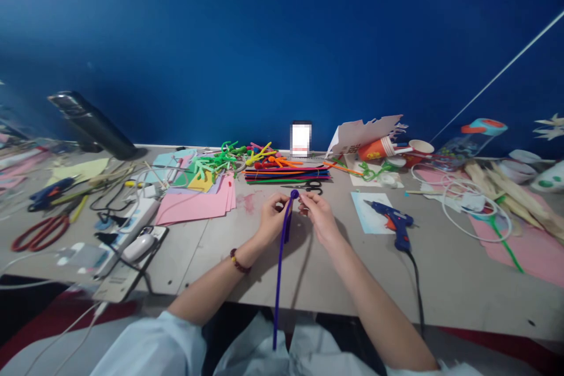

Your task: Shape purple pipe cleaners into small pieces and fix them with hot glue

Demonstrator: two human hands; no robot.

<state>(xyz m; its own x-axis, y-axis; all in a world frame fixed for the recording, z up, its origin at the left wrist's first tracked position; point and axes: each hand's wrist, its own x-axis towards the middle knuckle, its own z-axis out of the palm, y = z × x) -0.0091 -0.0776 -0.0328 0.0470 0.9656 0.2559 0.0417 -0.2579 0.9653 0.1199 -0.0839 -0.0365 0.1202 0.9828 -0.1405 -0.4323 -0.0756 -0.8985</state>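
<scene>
As we look down over the table [211, 273], both hands are up and working together, right in the centre of the shot! The left hand [273, 218] is closed in a firm pinch on a purple pipe cleaner [280, 282], and the right hand [320, 217] pinches it from the other side. Up top, between the two hands and just above the fingertips [308, 198], sits a small, tight coil [294, 194] of that same stem. From there, the long end drops just past the left hand and runs down over the table's edge, with a shorter doubled length [287, 226] alongside it right below the coil. There's a beaded bracelet [240, 261] on the left wrist. Just beyond the hands, black-handled scissors [308, 187] lie near a neat bundle of multicoloured pipe cleaners [286, 174]. Over to the right, a blue and orange hot glue gun [393, 223] rests partly on a pale blue card [368, 211], while a stack of pink paper [194, 202] sits to the left, and further left we've got red-handled scissors [40, 232].
</scene>
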